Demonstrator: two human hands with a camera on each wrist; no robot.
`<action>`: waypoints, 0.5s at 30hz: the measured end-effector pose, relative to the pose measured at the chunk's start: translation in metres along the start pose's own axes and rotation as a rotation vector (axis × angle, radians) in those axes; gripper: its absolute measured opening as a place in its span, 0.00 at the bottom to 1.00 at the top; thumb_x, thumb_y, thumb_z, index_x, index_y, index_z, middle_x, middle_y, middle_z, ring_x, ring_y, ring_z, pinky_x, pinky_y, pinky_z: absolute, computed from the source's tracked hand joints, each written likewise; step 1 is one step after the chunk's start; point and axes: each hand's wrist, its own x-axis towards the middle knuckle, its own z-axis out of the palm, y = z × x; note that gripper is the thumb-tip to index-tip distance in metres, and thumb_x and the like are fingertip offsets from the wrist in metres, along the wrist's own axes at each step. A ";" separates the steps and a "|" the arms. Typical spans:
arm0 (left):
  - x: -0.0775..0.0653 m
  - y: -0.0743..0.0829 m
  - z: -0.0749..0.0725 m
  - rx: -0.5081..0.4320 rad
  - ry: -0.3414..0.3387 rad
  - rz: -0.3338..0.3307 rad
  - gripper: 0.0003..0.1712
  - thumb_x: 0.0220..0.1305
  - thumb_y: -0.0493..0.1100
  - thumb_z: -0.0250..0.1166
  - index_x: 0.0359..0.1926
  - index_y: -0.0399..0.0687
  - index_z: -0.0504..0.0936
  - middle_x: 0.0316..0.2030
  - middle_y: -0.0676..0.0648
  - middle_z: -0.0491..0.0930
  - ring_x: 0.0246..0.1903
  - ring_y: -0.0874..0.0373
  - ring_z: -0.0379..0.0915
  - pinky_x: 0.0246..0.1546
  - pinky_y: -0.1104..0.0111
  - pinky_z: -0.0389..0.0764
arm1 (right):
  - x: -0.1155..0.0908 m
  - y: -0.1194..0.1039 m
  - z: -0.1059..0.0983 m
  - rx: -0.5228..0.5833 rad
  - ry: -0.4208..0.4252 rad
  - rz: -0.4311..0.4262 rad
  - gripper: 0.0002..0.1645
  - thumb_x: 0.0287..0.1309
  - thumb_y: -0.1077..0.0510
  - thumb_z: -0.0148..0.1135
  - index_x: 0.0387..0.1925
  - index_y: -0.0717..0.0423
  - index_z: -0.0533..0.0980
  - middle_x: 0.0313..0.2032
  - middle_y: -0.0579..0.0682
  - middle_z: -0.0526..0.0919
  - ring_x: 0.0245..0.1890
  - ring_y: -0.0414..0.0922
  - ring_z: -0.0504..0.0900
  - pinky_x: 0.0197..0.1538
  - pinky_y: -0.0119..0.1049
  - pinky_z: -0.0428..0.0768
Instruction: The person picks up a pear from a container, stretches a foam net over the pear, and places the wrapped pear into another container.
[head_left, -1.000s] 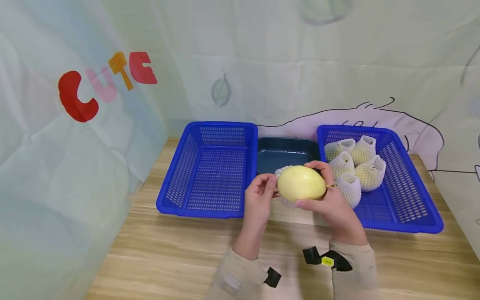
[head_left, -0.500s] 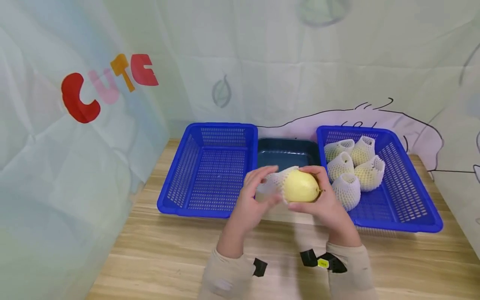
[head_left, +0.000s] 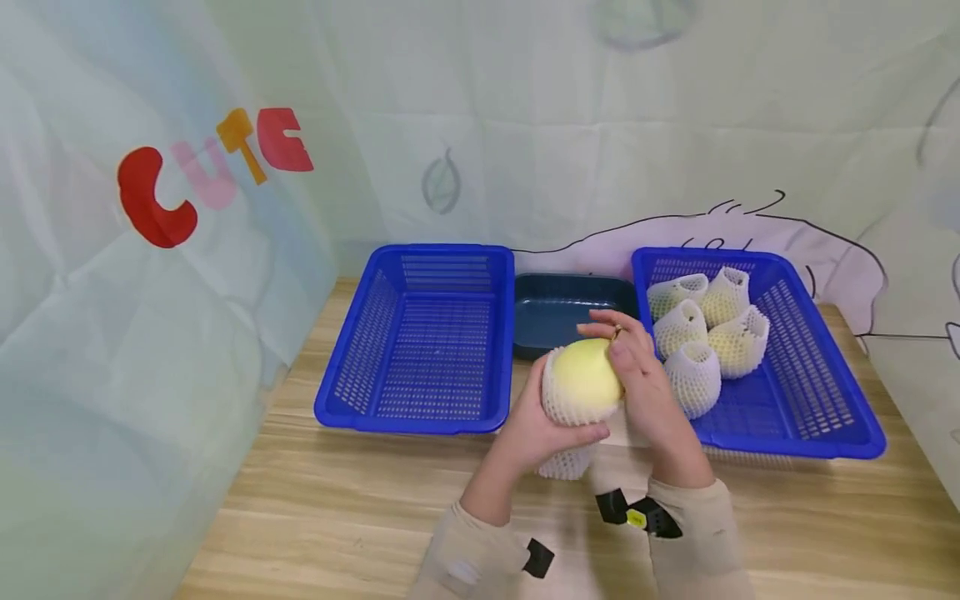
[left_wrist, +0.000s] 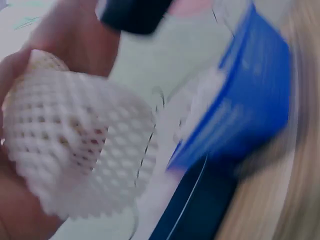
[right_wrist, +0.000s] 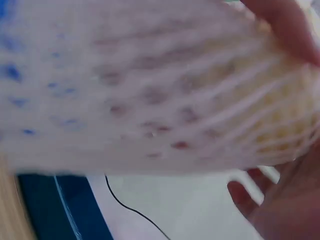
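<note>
A pale yellow pear sits partly inside a white foam net sleeve, its upper end bare. My left hand is wrapped round the sleeved pear from the left, thumb across the near side. Loose sleeve hangs below that thumb. In the left wrist view the sleeve's open mesh end juts past the palm. My right hand holds the pear's stem end, thumb and fingers close about the stem. The right wrist view shows the sleeve blurred across most of the picture, with right fingers beside the pear.
A blue basket on the right holds several net-sleeved pears. Another blue basket, with nothing in it, stands on the left. Between them lies a dark teal tray. The wooden table runs up to a printed cloth backdrop.
The sleeve has gone from the pear's left end to around its lower part. My left hand has moved from the sleeve's edge to wrap the pear, which has tipped stem-up.
</note>
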 end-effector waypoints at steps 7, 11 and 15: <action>0.000 0.000 0.006 -0.096 0.053 -0.096 0.48 0.45 0.47 0.74 0.64 0.53 0.57 0.53 0.50 0.67 0.47 0.55 0.68 0.45 0.61 0.74 | 0.000 0.003 -0.001 -0.010 -0.001 0.117 0.19 0.69 0.55 0.46 0.44 0.63 0.79 0.45 0.49 0.81 0.49 0.43 0.72 0.49 0.30 0.69; 0.000 0.003 0.008 0.050 0.109 -0.086 0.48 0.44 0.50 0.74 0.65 0.57 0.58 0.54 0.50 0.67 0.46 0.54 0.68 0.43 0.60 0.74 | -0.001 0.005 0.004 -0.101 0.065 0.131 0.17 0.67 0.58 0.48 0.41 0.65 0.80 0.41 0.51 0.76 0.44 0.42 0.68 0.45 0.32 0.67; 0.000 0.007 0.010 0.185 0.259 0.086 0.45 0.43 0.51 0.75 0.62 0.55 0.64 0.57 0.50 0.65 0.52 0.55 0.65 0.49 0.58 0.70 | -0.004 0.010 0.004 -0.111 0.067 0.114 0.14 0.65 0.62 0.51 0.38 0.67 0.81 0.35 0.50 0.72 0.41 0.41 0.69 0.41 0.31 0.68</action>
